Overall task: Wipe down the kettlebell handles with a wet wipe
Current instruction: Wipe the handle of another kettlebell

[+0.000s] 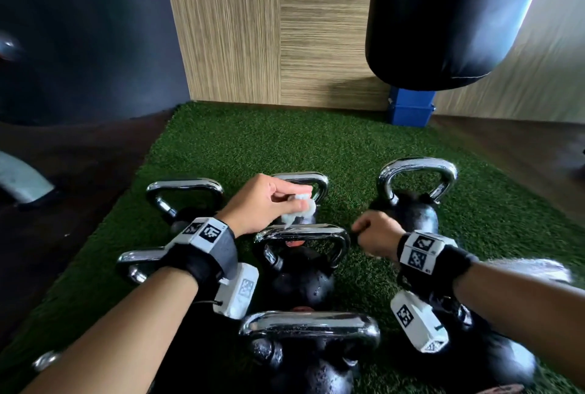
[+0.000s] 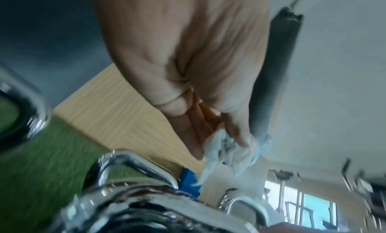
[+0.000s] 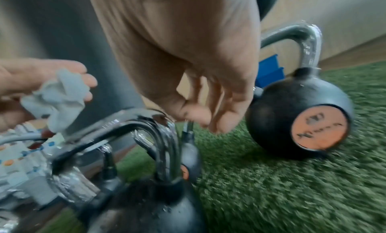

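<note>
The nearest kettlebells are cut off below, both wrist views smeared. The left hand [image 1: 264,203] pinches a crumpled white wet wipe [image 1: 299,210] just above the middle kettlebell's chrome handle [image 1: 302,233]. Right of that handle, the right hand [image 1: 376,237] hangs loosely curled, holding nothing.

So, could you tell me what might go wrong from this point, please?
1. The left hand pinches the crumpled wet wipe only at its fingertips, so it could slip out while rubbing.
2. The kettlebells are packed closely on the turf; fingers could get caught between the chrome handles, such as the middle handle.
3. The right hand holds nothing, so that kettlebell may rock.
</note>
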A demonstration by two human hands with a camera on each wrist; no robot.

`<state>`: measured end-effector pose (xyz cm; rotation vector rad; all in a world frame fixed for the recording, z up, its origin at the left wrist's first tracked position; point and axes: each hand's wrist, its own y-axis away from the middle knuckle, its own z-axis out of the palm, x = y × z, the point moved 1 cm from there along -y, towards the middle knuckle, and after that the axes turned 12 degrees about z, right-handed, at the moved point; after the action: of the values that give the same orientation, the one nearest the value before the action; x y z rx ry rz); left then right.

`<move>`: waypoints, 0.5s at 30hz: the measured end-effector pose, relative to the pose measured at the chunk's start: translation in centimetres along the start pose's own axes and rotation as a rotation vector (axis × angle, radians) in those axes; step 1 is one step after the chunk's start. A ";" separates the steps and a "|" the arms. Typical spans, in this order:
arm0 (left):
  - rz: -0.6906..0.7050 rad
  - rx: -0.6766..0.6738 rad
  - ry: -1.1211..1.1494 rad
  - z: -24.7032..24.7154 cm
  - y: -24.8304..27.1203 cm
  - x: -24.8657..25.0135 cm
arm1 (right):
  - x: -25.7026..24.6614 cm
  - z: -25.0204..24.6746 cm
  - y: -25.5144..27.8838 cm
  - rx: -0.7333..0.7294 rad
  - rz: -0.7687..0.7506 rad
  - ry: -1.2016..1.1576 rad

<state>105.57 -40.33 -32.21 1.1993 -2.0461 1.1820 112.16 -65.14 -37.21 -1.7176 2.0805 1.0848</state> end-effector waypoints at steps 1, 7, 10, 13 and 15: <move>0.006 -0.034 -0.077 0.1 -0.1 0.0 | 0.9 0.7 -0.4 -0.118 0.082 -0.016; 0.104 -0.200 -0.378 2.2 1.1 -0.3 | 2.8 4.7 -0.2 -0.369 -0.036 -0.070; 0.222 -0.178 -0.452 3.2 2.3 -0.9 | 3.1 6.0 0.1 -0.250 -0.089 -0.130; 0.281 -0.127 -0.608 2.3 3.3 -1.5 | 3.5 6.5 0.3 -0.167 -0.106 -0.125; 0.287 -0.037 -0.675 1.3 4.2 -2.1 | 3.7 6.5 0.2 -0.140 -0.099 -0.083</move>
<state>102.99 -39.50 -36.24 1.4607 -2.7971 0.9218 109.19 -63.57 -43.93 -1.7860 1.8894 1.2752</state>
